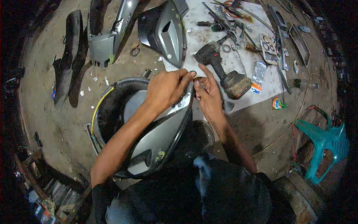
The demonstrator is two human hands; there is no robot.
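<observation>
A silver-grey motorcycle side panel [158,143] with a black edge leans over a black tub [106,110], its narrow end pointing away from me. At that narrow end my left hand [167,87] is closed, thumb and fingertips pinched together. Whatever lies in the pinch is too small to make out. Just right of the tip is my right hand [209,95], thumb pressed to curled fingers and the index finger raised. Its fingertips meet the panel's edge, and what they grip is hidden. A glossy pale strip [182,102] shows on the panel below my left hand.
A dirty cordless impact driver [223,71] lies on a white sheet [257,11] among pliers, wrenches and screwdrivers. Further grey panels [169,35] and a black panel [72,52] lie at the far side. A teal plastic part [324,145] rests at right. Paper scraps dot the floor.
</observation>
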